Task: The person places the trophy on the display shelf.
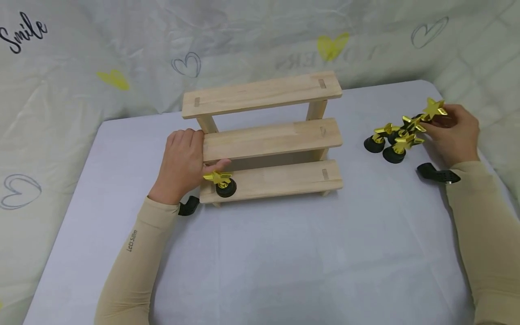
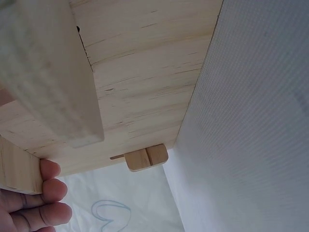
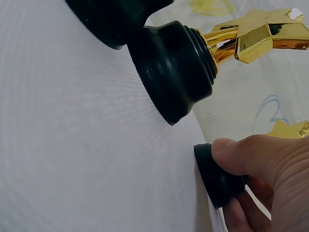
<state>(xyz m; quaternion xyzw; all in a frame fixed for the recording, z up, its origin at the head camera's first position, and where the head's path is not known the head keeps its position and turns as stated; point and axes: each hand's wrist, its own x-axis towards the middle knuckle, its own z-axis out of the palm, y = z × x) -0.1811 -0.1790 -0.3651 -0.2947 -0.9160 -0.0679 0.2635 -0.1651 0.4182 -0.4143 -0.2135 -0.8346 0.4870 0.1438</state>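
A three-tier wooden shelf [image 1: 270, 139] stands on the table. My left hand [image 1: 178, 162] grips its left end at the middle tier, the thumb stretched over the lowest board; in the left wrist view the fingertips [image 2: 55, 191] curl around a wooden edge. One small star trophy [image 1: 225, 188], gold on a black base, stands at the left end of the lowest board, just below the thumb. At the far right my right hand [image 1: 459, 133] pinches another star trophy [image 1: 434, 108]. The right wrist view shows thumb and fingers on its black base [image 3: 217, 179], low at the white surface.
Several more star trophies [image 1: 395, 153] stand close together just left of my right hand. A white cloth-covered table [image 1: 304, 253] lies under everything. Behind it hangs a pale curtain [image 1: 252, 40] printed with hearts and words.
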